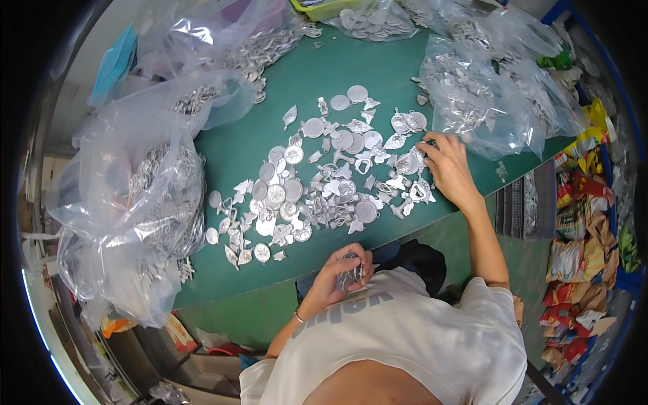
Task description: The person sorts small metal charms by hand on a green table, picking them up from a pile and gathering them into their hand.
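Observation:
Close to my body, beyond the table's front edge, my left hand (343, 271) is closed around a few silver-grey metal charms (349, 272); their exact shapes are partly hidden by the fingers. Over the right side of a loose pile of charms (337, 196), my right hand (447, 165) reaches down with thumb and fingers apart. Its fingertips are at a round charm (407, 163), and whether they touch it I cannot tell. The pile mixes flat discs, leaf shapes, rings and small figures, spread over the green tabletop (290, 74).
Clear plastic bags of metal pieces stand at the left (155, 175) and far right (472, 94). More pieces lie at the back beside a yellow tray (327, 9) and a purple container (250, 15). A dark crate (530, 202) and colourful packets (574, 256) are below the right edge.

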Tool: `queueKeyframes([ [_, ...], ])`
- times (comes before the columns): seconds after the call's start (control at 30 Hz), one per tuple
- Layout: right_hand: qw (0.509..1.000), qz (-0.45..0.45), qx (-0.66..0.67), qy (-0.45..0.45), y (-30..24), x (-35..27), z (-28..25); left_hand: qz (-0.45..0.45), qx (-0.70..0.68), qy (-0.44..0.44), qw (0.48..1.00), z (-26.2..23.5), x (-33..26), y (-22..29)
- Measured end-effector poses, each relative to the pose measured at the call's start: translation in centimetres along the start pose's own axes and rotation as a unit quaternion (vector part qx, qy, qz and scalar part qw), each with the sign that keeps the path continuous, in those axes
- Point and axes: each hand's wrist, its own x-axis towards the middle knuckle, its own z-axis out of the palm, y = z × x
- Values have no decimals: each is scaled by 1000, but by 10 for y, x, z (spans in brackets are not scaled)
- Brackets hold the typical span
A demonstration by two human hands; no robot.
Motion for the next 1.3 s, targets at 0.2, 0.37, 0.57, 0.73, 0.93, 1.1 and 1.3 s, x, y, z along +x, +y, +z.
queueKeyframes([
  [0.2,999,8,-28,-26,-1,4,1,5,3,32,999,0,-1,-4],
  [0.37,996,75,36,-19,5,5,6,-1,0,26,1000,0,-1,-3],
  [0.57,962,140,217,89,2,10,-5,-1,-4,29,1000,-3,-2,-4],
  [0.73,980,-72,180,-51,-19,18,-6,-7,-4,29,1000,-2,-1,-4],
  [0.93,983,-68,156,-68,-21,17,-1,-9,-5,29,1000,-5,-3,-5],
  [1.1,981,-75,150,-95,-16,18,-3,-12,-5,25,1000,-6,-5,-5],
  [1.3,653,165,739,-12,-14,12,8,-13,-11,19,1000,-9,-5,-5],
])
